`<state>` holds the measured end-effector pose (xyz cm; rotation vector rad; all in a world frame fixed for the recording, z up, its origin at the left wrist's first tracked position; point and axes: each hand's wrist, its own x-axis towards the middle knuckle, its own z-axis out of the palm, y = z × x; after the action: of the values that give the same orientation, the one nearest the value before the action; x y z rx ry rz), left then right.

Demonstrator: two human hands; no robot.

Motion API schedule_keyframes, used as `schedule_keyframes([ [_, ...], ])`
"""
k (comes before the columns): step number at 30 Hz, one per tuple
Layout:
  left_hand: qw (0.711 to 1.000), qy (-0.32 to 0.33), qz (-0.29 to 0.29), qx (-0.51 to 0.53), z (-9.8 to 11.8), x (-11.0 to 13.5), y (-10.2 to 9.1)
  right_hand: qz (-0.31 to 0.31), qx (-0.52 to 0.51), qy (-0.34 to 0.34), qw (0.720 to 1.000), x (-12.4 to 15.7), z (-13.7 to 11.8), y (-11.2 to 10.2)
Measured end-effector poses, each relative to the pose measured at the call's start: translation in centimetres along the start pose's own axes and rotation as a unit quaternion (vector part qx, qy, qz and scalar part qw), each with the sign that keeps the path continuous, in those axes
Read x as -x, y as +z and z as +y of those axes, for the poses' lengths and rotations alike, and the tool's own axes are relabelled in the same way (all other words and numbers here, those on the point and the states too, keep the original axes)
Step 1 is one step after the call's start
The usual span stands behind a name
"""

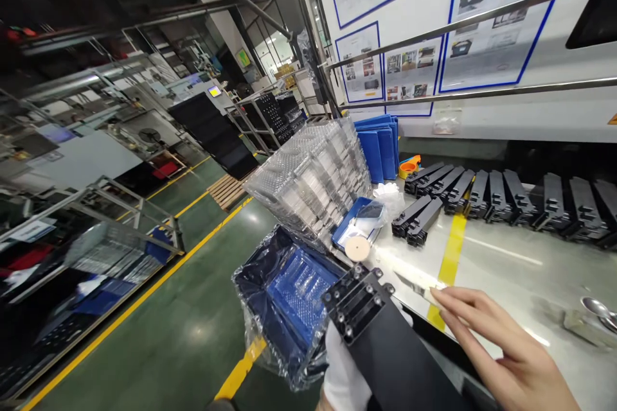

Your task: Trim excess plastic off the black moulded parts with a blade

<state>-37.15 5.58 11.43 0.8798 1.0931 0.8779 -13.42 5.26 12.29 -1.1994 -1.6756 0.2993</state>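
**Long black part held over the tabletop edge**

Head view: the left hand [344,369], in a white glove, has its grip clamped on a long black plastic part [380,340] at the grey tabletop [506,263] edge. The bare right hand [511,347] pinches a small blade [417,288] just beside the part's end.

A stack of clear plastic trays [313,180] leans at the surface's [501,270] far edge, and everything reads off it. Just behind it stand blue trays [380,148] on edge; beside those, an orange tape roll [409,167]. To its right, a row of black parts [506,196] runs along the surface, crossing a yellow stripe [450,257]. Below the stack sits a plastic-wrapped blue bin [289,295]. Posters [414,70] hang behind.
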Motion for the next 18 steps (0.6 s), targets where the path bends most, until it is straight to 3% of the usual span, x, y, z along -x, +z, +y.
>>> schedule_keyframes([
  [5,1.0,0.026,0.006,-0.012,1.4,-0.5,1.2,0.003,-0.008,-0.015,1.0,0.9,-1.5,1.8],
  [10,0.999,0.039,0.013,-0.027,1.9,-1.3,2.9,-0.01,-0.004,-0.039,0.999,0.6,-2.2,2.1],
  [18,0.996,0.062,0.032,-0.053,2.1,-0.9,2.6,-0.005,0.011,-0.025,1.0,0.4,-2.3,2.0],
])
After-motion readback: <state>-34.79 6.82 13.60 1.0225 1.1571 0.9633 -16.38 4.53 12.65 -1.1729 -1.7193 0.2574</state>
